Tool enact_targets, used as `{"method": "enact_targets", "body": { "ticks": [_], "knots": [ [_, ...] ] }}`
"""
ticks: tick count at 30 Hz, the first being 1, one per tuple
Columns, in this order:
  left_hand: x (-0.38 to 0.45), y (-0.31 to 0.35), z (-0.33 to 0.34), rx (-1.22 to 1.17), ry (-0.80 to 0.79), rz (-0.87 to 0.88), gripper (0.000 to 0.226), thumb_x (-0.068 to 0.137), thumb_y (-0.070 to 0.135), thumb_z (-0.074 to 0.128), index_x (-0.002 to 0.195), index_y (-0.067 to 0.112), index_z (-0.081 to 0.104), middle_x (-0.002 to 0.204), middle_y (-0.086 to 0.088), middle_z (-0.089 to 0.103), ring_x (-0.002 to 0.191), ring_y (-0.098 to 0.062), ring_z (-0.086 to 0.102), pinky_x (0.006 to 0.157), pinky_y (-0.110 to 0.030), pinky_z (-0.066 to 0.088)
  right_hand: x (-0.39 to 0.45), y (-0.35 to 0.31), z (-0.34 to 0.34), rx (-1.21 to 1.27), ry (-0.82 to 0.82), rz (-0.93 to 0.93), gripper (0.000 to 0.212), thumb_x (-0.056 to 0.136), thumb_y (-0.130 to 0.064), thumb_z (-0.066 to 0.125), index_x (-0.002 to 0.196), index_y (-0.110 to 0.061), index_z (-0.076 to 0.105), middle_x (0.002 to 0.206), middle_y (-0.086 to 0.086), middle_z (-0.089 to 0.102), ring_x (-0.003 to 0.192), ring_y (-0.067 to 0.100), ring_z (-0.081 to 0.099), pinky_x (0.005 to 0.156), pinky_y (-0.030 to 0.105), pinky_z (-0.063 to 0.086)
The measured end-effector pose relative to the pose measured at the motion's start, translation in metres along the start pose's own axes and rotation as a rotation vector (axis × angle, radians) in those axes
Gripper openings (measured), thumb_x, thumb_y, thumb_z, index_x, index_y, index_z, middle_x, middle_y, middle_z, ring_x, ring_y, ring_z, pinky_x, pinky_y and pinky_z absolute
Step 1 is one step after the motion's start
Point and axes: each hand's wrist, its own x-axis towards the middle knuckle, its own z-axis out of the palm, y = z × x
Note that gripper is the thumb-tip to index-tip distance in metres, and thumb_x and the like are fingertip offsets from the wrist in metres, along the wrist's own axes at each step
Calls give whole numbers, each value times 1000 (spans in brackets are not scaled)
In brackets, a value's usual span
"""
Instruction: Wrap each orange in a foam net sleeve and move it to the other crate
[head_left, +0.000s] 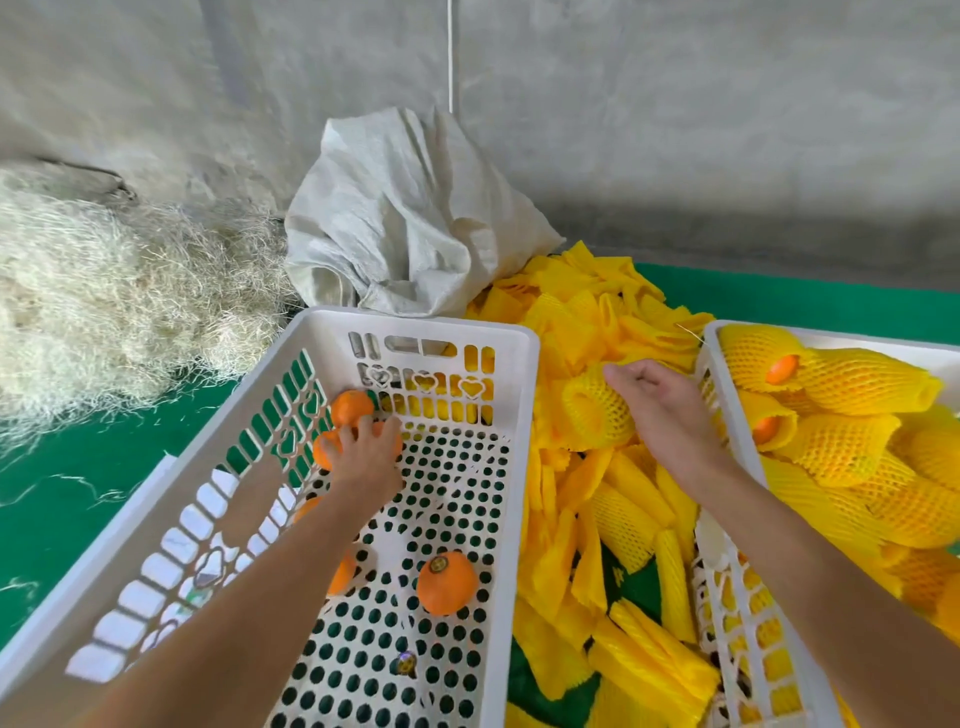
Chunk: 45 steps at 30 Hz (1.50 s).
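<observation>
Head view: your near-empty white crate (519, 467) sits left and the crate of wrapped fruit (727, 467) right, loose foam sleeves (639, 488) heaped between them within easy reach; your left hand (363, 457) curls its fingers (387, 423) over an orange (324, 449) at the far wall; your right hand (660, 400) pinches an opened sleeve (592, 410), ready for it.

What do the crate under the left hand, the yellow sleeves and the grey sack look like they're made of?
Crate: white moulded plastic, smooth, with punched holes. Sleeves: yellow foam mesh, soft-looking, open netting. Sack: probably woven plastic fabric, matte and crumpled.
</observation>
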Motion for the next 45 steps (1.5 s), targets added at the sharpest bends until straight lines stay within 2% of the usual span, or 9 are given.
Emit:
{"method": "enact_targets", "body": {
  "ticks": [7,16,21,25,29,33,36,40,45],
  "knots": [
    [0,-9,4,62,130,72,77,95,35,70,160,26,30,148,-14,39,141,-35,38,119,-50,32,-2,-4,1,8,13,-7,31,99,-37,65,96,-7,69,96,22,72,99,42,66,87,54,55],
    [-41,69,-90,-1109,381,147,71,83,52,83,144,33,50,128,2,53,102,-15,63,88,-31,55,1,-3,-10,-21,183,-47,34,101,-51,56,98,-19,68,98,14,70,92,24,67,86,42,54],
    [-85,145,-119,-1566,123,169,98,66,73,78,144,21,48,112,8,66,95,-13,73,86,-38,62,2,-1,-11,-35,286,-136,36,105,-47,50,91,-16,61,69,-7,54,64,3,48,59,30,42],
    [-90,162,-110,-1489,214,303,63,85,51,83,138,29,58,116,18,66,96,-6,71,81,-29,62,2,-6,-9,-49,340,-174,33,108,-43,47,81,-25,52,61,-17,46,54,-1,39,47,17,33],
    [-89,160,-99,-1383,219,443,68,91,39,80,148,43,43,133,15,57,99,-15,73,81,-34,63,-2,-11,-5,-114,315,-252,29,108,-48,45,88,-29,53,71,-13,47,64,4,43,55,28,40],
    [-83,159,-96,-1407,251,520,54,98,20,73,145,39,54,140,1,51,97,-21,72,78,-38,65,-10,-15,2,-183,235,-355,21,108,-51,44,100,-34,56,74,4,50,56,16,42,47,34,38],
    [-81,157,-91,-1296,274,559,53,97,24,71,144,44,54,140,3,47,95,-15,71,82,-31,63,-11,-17,7,-163,181,-397,14,109,-41,47,107,-32,57,73,-9,53,54,4,45,48,19,37],
    [-86,159,-95,-1409,227,570,43,99,46,53,142,47,51,138,8,47,97,-15,72,86,-38,63,-15,-23,4,-316,128,-536,25,109,-34,45,122,-25,65,123,-10,55,114,7,59,88,12,45],
    [-88,159,-104,-1535,187,548,51,97,63,59,142,40,50,132,-3,59,119,-26,64,96,-52,57,-25,-34,6,-474,-55,-641,28,107,-34,49,114,-23,74,143,-12,45,113,13,61,85,22,53]
  ]
}}
